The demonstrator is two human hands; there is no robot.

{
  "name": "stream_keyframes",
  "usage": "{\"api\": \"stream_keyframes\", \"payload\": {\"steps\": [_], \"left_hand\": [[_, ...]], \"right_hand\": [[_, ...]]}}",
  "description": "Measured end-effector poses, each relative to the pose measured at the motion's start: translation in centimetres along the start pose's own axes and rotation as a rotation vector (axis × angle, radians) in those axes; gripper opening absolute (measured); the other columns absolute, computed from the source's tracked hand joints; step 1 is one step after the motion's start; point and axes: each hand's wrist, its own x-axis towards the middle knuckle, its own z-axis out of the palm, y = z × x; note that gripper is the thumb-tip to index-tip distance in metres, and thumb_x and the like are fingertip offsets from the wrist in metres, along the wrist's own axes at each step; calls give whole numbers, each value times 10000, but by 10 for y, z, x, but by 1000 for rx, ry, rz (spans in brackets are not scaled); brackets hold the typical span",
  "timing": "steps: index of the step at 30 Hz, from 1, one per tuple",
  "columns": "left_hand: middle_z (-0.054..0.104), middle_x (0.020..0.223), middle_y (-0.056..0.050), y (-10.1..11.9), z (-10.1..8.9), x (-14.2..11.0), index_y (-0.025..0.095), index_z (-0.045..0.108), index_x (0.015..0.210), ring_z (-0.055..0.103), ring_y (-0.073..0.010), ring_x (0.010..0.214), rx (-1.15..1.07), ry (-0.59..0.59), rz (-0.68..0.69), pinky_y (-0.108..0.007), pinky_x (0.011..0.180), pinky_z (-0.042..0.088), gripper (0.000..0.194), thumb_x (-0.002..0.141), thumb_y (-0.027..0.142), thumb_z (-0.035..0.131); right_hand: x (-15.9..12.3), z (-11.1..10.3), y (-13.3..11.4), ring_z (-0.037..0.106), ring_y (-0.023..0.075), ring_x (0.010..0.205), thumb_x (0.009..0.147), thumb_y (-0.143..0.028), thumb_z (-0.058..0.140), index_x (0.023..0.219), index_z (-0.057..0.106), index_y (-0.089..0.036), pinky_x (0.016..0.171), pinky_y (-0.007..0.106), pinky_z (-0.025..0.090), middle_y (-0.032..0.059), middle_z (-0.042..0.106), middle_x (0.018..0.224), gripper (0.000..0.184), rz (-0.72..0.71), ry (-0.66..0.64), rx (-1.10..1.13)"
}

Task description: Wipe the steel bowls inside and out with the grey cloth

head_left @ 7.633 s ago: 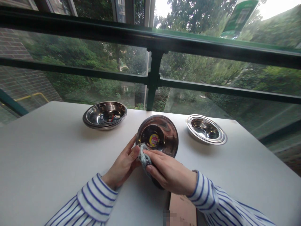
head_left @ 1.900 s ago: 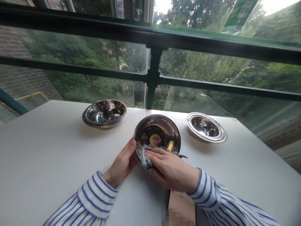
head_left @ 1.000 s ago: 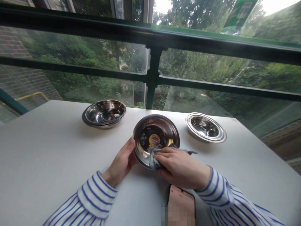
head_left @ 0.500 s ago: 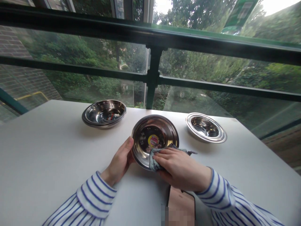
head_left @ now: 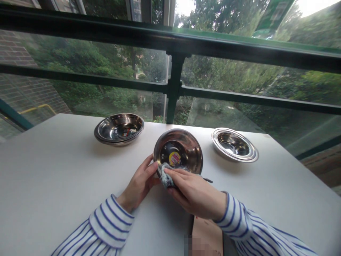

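Observation:
A shiny steel bowl [head_left: 190,147] with a round yellow-and-pink sticker [head_left: 174,159] inside is tilted toward me in the middle of the head view. My left hand [head_left: 141,183] grips its left rim, thumb on the front edge and fingers behind. Pressed against the lower left rim is a grey-green patterned cloth [head_left: 167,179], bunched under the fingers of my right hand [head_left: 190,190]. The cloth wraps over the edge there, and one dark corner of it pokes out to the right. My right hand covers the bowl's lower part.
Stacked steel bowls [head_left: 118,129] with a red-and-black label inside stand at the back left of the white table [head_left: 66,177]. More nested steel bowls [head_left: 234,145] are at the back right. A flat pinkish phone-like object [head_left: 207,234] lies near my right wrist. Behind runs a green railing [head_left: 174,85] with glass.
My right hand and the cloth have slid left along the rim toward my left hand. The bowl has turned and tilted slightly, with my left hand still on it.

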Motion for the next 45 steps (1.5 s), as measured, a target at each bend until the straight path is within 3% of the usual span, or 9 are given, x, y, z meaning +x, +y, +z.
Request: {"api": "stream_keyframes", "payload": {"steps": [7,12,15,23,26,33,41,45], "left_hand": [[612,1196,-77,-2,2,0,245,431,1324,547,-221,1095,-50,-95,-11,-377,962,395,461,875,324,497],[637,1161,-83,-1,2,-1,251,438,1330,584,-228,1042,-43,-62,-14,-363,906,435,495,854,352,528],[649,1149,-86,0,1,-1,248,459,1319,591,-244,1029,-36,-18,-6,-359,863,462,504,837,368,550],[626,1196,-79,0,3,-1,226,478,1301,551,-262,1102,-1,83,42,-364,858,474,475,850,368,526],[626,1202,-64,-1,4,-2,235,484,1295,553,-247,1104,-28,98,24,-346,857,477,460,855,366,517],[646,1172,-68,-3,0,-1,233,520,1259,583,-236,1068,-100,15,-39,-337,843,487,427,857,378,512],[673,1126,-74,-4,-2,0,187,595,1170,577,-253,1079,-65,87,-31,-348,866,481,388,847,390,524],[674,1126,-80,-3,-2,0,187,583,1198,582,-264,1072,-78,88,-52,-359,864,483,429,838,414,529]], "right_hand": [[2,5,-4,453,228,1208,912,-286,418,1365,321,-53,1028,369,386,172,505,1294,518,46,57,136],[4,9,-5,422,214,1244,940,-302,350,1343,360,-68,1056,360,351,163,500,1306,466,33,57,110],[3,7,-2,451,205,1213,928,-257,355,1299,410,-92,1026,354,385,139,547,1257,410,6,55,26],[-6,-21,7,563,213,1012,898,-250,424,1088,570,-148,924,374,435,88,643,1063,260,63,-154,-165],[-4,-18,6,534,216,1070,900,-244,419,1119,553,-138,952,370,419,97,632,1094,278,54,-139,-138],[4,4,0,408,206,1228,927,-258,367,1302,394,-116,1023,359,378,124,523,1286,402,-34,-8,17],[-5,-19,2,567,203,999,914,-259,386,1068,572,-155,898,352,445,88,646,1054,263,75,-156,-160],[-4,-14,3,535,204,1069,908,-262,396,1103,558,-152,960,366,397,88,638,1090,276,61,-134,-146]]}}
